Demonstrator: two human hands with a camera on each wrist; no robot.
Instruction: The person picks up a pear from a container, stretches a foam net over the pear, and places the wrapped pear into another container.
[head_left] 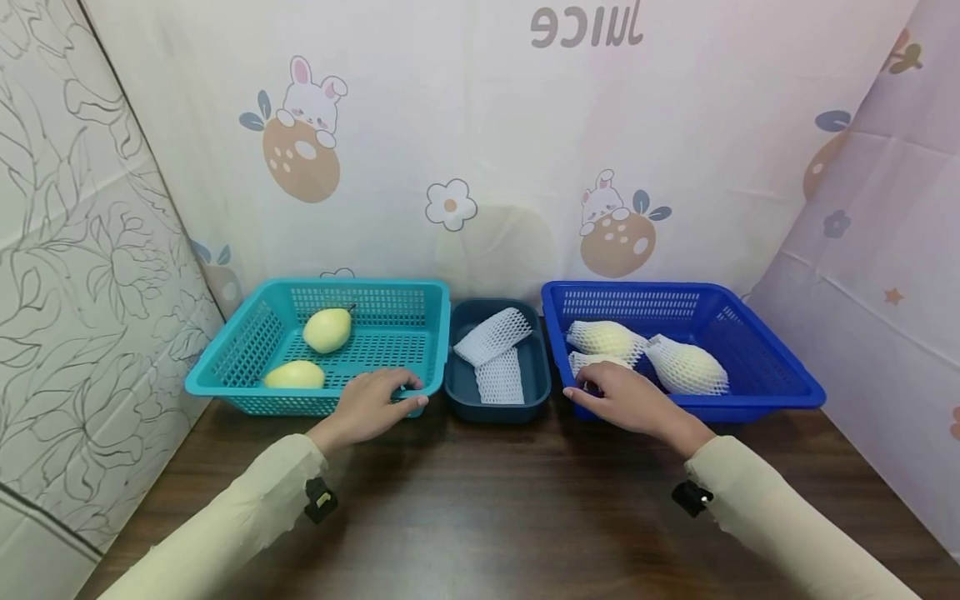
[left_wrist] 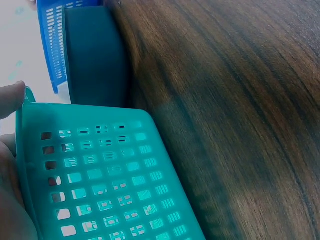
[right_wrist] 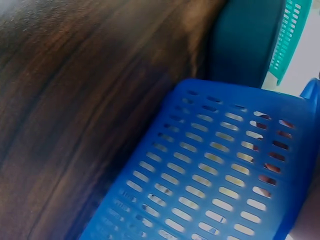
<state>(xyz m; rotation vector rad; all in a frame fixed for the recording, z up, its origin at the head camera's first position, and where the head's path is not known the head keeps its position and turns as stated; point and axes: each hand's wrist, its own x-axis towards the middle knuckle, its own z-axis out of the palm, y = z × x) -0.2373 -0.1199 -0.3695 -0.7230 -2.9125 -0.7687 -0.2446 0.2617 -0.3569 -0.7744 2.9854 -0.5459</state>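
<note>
My left hand (head_left: 372, 406) grips the front rim of a teal plastic basket (head_left: 390, 287) near its right corner, fingers reaching inside. Two pale yellow pears, a rear one (head_left: 327, 331) and a front one (head_left: 295, 375), lie in that basket. On the other side, my right hand (head_left: 626, 398) holds the front left corner of a blue basket (head_left: 780, 367), its fingers partly seen through the slots in the right wrist view. Inside are several pears in white foam nets, among them a right one (head_left: 688, 367) and a rear one (head_left: 607, 340); my hand partly hides another.
Between the baskets stands a dark blue-grey bin (head_left: 462, 400) holding white foam net sleeves (head_left: 498, 379). All three containers sit on a dark wooden table (head_left: 480, 508), against a printed curtain (head_left: 495, 125) at the back. Fabric also hangs along both sides.
</note>
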